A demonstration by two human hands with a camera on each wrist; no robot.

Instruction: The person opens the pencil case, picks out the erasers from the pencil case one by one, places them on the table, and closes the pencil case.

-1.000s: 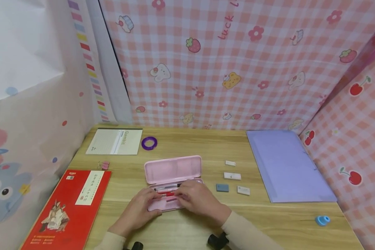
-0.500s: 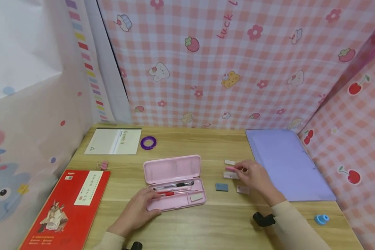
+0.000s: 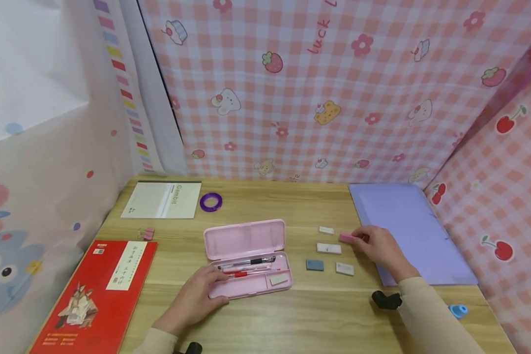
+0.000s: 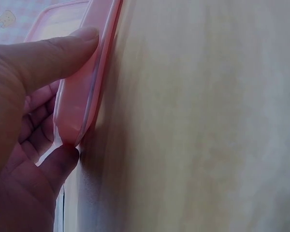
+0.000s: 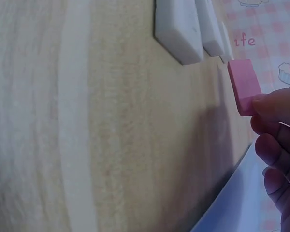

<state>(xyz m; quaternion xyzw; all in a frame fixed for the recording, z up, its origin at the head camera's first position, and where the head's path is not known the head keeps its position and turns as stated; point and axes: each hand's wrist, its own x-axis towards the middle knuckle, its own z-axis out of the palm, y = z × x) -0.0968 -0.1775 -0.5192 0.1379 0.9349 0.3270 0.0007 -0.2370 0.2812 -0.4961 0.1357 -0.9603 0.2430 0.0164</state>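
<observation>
Now right hand pinching pink eraser, lifted rightward (off the row), left hand still clasping pencil case

Left hand: palm down, fingers reaching forward and slightly right, thumb laid along the near edge of what it steadies, index finger curled under the corner below the thumb.
Left forearm: runs from the bottom edge of the head view up and right to the wrist, in a beige sleeve.
Right hand: stretched forward and out to the right, well apart from the left hand, knuckles up, fingertips pinching a small piece by 1 end, so that the piece juts out leftward past the grip.
Right forearm: angled from lower right up to the wrist, beige sleeve, a black wrist mount below the cuff.
</observation>
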